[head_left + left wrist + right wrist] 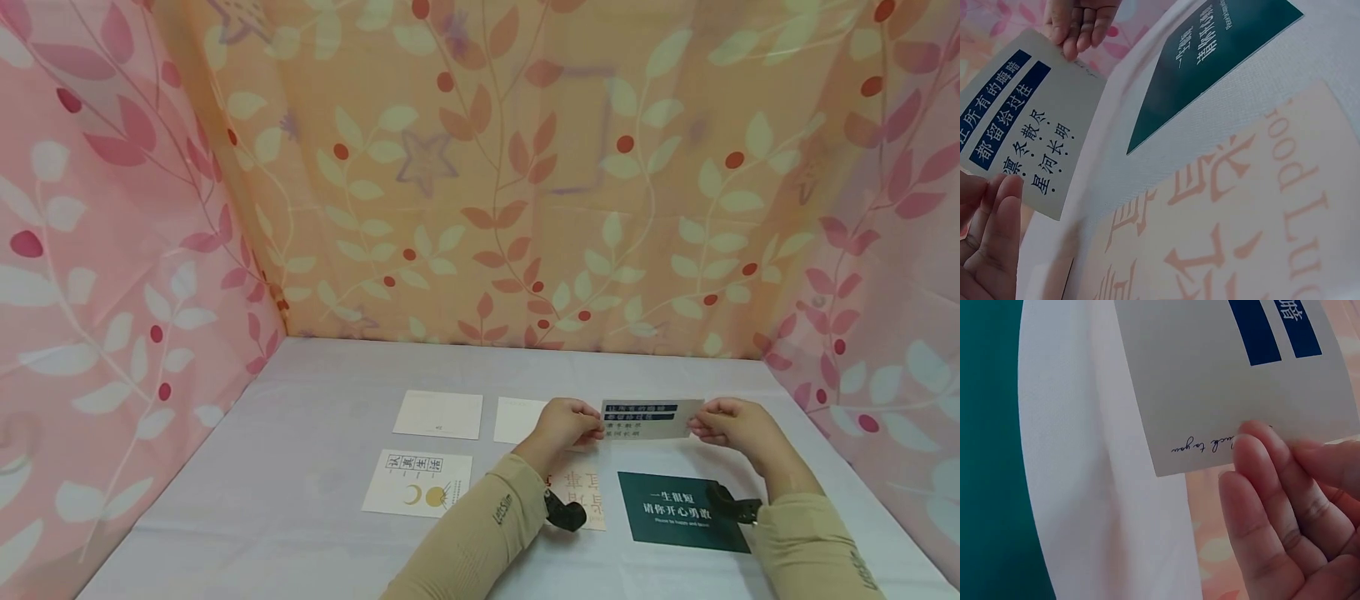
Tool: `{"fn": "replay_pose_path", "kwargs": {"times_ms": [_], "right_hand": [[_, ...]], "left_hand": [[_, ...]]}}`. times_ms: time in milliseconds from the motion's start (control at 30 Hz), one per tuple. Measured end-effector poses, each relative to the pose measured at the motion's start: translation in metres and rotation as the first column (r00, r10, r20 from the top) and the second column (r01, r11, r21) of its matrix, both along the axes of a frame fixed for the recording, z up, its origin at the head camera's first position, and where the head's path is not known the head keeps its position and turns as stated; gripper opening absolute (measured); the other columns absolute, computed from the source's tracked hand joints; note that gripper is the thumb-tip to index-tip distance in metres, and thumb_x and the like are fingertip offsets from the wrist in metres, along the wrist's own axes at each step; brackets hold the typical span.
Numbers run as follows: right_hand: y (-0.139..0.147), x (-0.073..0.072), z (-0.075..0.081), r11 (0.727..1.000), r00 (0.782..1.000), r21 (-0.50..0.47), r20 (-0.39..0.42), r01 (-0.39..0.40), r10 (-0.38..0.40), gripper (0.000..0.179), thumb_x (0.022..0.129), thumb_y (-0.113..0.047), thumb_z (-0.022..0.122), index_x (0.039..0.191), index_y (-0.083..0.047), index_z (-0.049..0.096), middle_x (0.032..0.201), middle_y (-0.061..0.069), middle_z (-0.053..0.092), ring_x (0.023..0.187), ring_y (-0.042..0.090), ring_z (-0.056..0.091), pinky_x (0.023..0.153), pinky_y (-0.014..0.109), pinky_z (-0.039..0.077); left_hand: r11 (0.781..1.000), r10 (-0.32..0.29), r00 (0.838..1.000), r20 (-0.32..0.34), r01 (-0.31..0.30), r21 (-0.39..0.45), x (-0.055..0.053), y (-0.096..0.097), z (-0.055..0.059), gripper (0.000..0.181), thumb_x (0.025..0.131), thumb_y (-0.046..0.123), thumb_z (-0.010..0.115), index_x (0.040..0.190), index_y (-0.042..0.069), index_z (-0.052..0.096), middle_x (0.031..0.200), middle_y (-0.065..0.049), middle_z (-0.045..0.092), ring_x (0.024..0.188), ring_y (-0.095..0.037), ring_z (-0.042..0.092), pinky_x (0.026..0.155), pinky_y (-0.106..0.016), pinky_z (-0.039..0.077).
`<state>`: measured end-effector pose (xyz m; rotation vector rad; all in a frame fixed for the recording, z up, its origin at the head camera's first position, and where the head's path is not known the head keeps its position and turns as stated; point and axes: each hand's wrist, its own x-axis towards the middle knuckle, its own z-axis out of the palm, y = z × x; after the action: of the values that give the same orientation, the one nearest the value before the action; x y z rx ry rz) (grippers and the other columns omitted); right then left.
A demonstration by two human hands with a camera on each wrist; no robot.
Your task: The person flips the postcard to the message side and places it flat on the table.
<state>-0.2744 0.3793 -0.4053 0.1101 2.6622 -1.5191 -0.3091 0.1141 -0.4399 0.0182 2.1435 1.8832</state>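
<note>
1. Floral curtains (495, 167) are hung round the far side, left and right; orange is used at the far side, pink at the sides, with leaves, stems and red dots printed on softly creased fabric.
2. Beneath them, a table (262, 467) is covered in white, and a fine weave is suggested in the left wrist view.
3. Both forearms are covered by wrinkled khaki sleeves (480, 517).
4. One end of a grey-white printed card (648, 419) is pinched between thumb and fingers by the left hand (566, 425); its opposite end is pinched likewise by the right hand (738, 429).
5. That card is held above the table's right part, beyond a dark green card (667, 500), its printed face tilted toward the wearer. Light, equal pressure at both ends is judged best, with fingertips placed clear of the lettering and the ends held level, so that the thin stock is not bowed or twisted.
6. Flat, straight-edged cards are laid below: the green one, white-lettered, at near right; an orange-lettered card (588, 492) beside it, partly hidden by the left arm; a cream moon-and-sun card (417, 483) at near left; two pale cards (438, 415) farther off.
7. Navy bars (1010, 115) and small handwriting (1197, 445) are printed on the held card.
</note>
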Motion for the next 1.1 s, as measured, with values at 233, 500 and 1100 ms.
{"fn": "replay_pose_path", "kwargs": {"times_ms": [233, 500, 1100], "right_hand": [[0.01, -0.003, -0.01, 0.999, 0.999, -0.003, -0.016, -0.047, 0.047, 0.035, 0.09, -0.033, 0.057, 0.099, 0.0, 0.062, 0.092, 0.012, 0.068, 0.082, 0.024, 0.066, 0.07, 0.031, 0.054], [0.002, 0.005, -0.004, 0.996, 0.996, 0.01, -0.037, -0.086, 0.087, 0.034, 0.092, -0.025, 0.055, 0.105, 0.006, 0.059, 0.104, 0.023, 0.063, 0.092, 0.031, 0.064, 0.075, 0.033, 0.053], [0.003, 0.006, -0.007, 0.996, 0.996, 0.015, 0.028, -0.09, 0.089, 0.034, 0.094, -0.026, 0.052, 0.105, 0.005, 0.059, 0.102, 0.016, 0.064, 0.093, 0.031, 0.063, 0.078, 0.035, 0.052]], "left_hand": [[1.0, 0.011, 1.0, 0.009, -0.011, 0.003, 0.0, -0.001, 0.0, 0.011, 0.083, 0.008, 0.065, 0.072, 0.009, 0.067, 0.068, -0.003, 0.065, 0.069, -0.019, 0.066, 0.065, -0.033, 0.055], [0.999, 0.027, 0.999, -0.023, -0.026, 0.046, -0.001, -0.003, -0.002, 0.014, 0.084, 0.014, 0.064, 0.074, 0.007, 0.071, 0.068, -0.003, 0.066, 0.067, -0.019, 0.066, 0.065, -0.033, 0.055], [0.998, 0.041, 0.999, 0.001, -0.041, 0.049, 0.0, -0.005, 0.001, 0.008, 0.08, 0.012, 0.068, 0.077, 0.005, 0.071, 0.067, -0.003, 0.066, 0.069, -0.02, 0.066, 0.066, -0.033, 0.054]]}}
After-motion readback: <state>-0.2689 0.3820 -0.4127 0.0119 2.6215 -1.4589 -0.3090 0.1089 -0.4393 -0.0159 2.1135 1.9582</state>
